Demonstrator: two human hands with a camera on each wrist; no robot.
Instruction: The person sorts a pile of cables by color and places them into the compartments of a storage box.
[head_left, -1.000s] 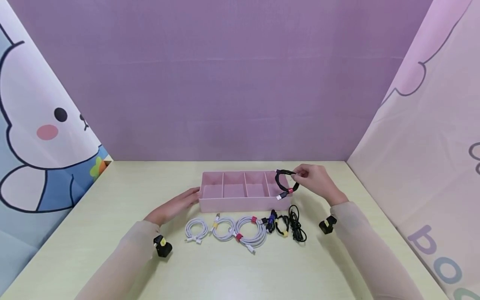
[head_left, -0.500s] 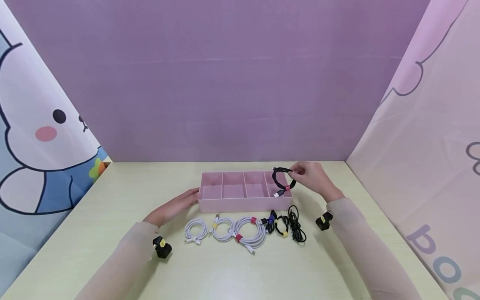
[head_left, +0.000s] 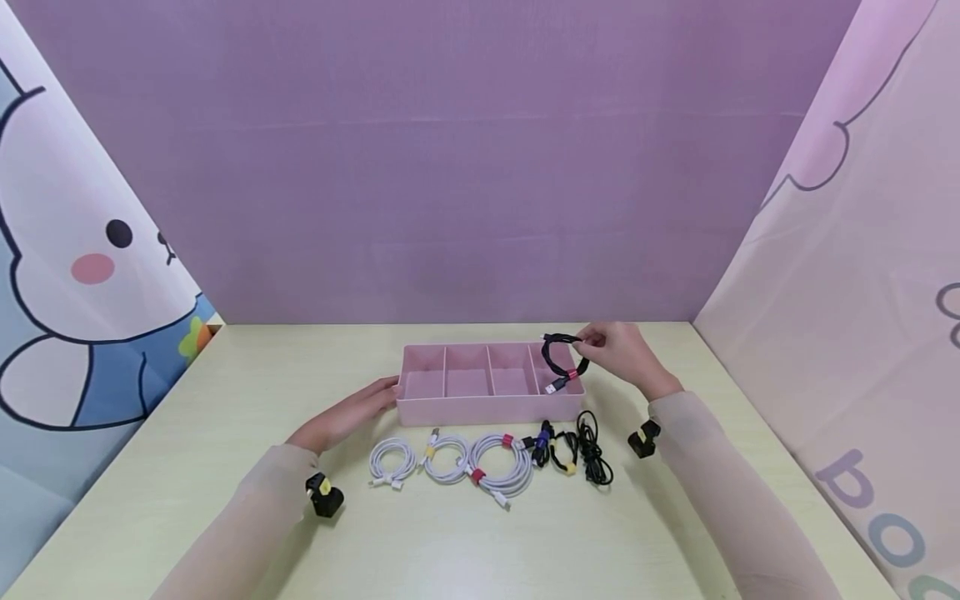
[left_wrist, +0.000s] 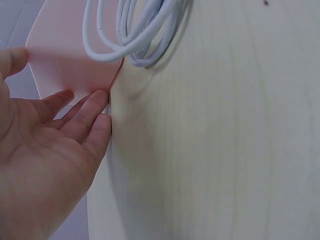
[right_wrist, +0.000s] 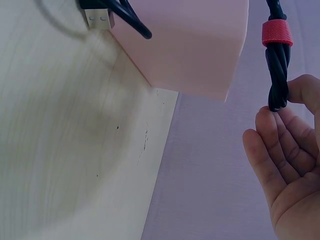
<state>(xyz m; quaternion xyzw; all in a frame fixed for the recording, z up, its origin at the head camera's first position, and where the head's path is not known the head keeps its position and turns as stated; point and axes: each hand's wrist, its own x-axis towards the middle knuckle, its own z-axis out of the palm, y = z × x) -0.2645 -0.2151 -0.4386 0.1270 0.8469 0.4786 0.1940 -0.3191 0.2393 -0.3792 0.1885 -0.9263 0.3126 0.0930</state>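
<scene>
A pink box (head_left: 487, 410) with several compartments in a row stands on the table. Between thumb and fingertips, my right hand (head_left: 621, 354) pinches a coiled black USB cable (head_left: 551, 360) with a red tie (right_wrist: 276, 32). The coil hangs over the rightmost compartment, its USB plug pointing down and left. My left hand (head_left: 351, 414) rests against the box's left end, its fingers fairly straight on the pink wall (left_wrist: 75, 60). In front of the box lie coiled white cables, the left one (head_left: 393, 460), the middle one (head_left: 447, 458) and a larger one with red ties (head_left: 510, 475).
Right of the white coils lie black cables: one with a blue tie (head_left: 542, 446), one with a yellow tie (head_left: 567, 457) and a longer bundle (head_left: 594, 454). A purple backdrop (head_left: 465, 167) rises behind the table (head_left: 480, 550), with printed cloth panels at both sides.
My right hand has moved slightly left and up with the black cable, bringing the coil further over the rightmost compartment. My left hand has stayed at the box's left end.
</scene>
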